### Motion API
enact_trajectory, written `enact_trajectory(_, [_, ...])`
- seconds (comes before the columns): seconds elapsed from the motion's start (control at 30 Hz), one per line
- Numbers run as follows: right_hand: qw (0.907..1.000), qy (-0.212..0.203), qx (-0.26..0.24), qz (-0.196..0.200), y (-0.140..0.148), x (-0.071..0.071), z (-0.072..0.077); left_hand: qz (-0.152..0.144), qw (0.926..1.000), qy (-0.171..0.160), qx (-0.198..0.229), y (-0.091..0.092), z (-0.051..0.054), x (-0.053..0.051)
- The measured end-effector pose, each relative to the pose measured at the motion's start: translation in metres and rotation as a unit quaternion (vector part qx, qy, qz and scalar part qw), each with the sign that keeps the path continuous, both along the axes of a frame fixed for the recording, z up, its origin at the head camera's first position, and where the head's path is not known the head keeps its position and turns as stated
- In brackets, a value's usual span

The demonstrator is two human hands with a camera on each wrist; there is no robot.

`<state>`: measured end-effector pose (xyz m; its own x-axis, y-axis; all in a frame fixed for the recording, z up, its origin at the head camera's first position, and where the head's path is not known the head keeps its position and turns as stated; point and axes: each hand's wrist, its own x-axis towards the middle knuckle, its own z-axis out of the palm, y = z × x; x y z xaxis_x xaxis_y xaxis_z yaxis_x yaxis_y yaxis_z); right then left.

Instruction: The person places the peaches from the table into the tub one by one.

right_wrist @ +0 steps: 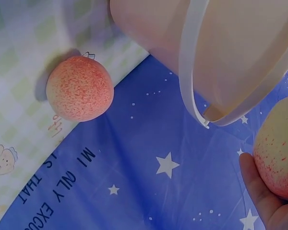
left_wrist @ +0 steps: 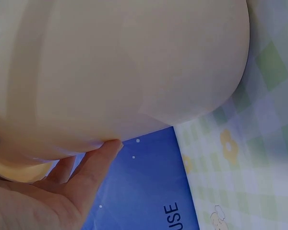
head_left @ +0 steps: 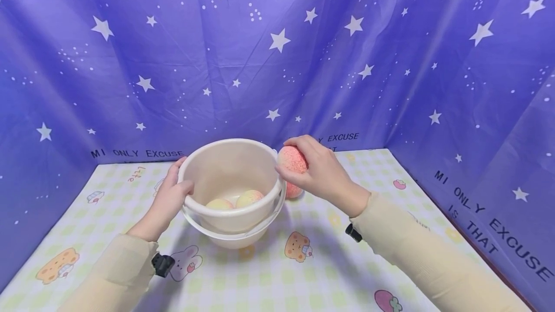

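Note:
A white bucket with a lowered handle stands on the table, tilted slightly. Two yellowish peaches lie inside it. At the bucket's left rim my left hand grips, thumb over the edge and fingers along the outer wall, as the left wrist view also shows for the fingers. Just right of the opposite rim, my right hand holds a pink-speckled peach at rim height. Another pink peach rests on the table beside the bucket, partly hidden in the head view.
A checked tablecloth with cartoon prints covers the table. Blue star-patterned curtains hang along the back and both sides, close behind the bucket.

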<state>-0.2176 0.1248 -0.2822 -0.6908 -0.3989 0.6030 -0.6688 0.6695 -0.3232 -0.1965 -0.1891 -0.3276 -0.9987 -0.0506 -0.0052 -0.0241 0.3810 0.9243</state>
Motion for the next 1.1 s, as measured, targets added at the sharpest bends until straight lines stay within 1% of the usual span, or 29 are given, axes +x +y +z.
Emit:
enact_trajectory(0.2, [0.9998,-0.01,0.013,0.006,-0.004,-0.003,0.002,-0.005,0.9999,0.002,0.011,0.0,0.0,0.0])
enact_trajectory(0.33, [0.9995,-0.008,0.029,0.011,-0.007,-0.005,0.003,-0.006,0.9999,0.004,0.011,0.0,0.0,-0.001])
enact_trajectory(0.47, [0.9984,-0.006,0.055,0.012,-0.01,-0.007,0.006,-0.004,1.0,0.006,0.007,0.0,0.0,-0.001])
enact_trajectory(0.73, [0.993,-0.029,0.115,0.002,-0.017,-0.01,0.012,-0.009,0.9999,0.005,0.006,0.0,-0.001,-0.001])
enact_trajectory(1.1, [0.9872,-0.001,0.158,0.021,-0.028,-0.013,0.016,-0.008,0.9999,0.007,0.01,0.0,-0.001,-0.001])
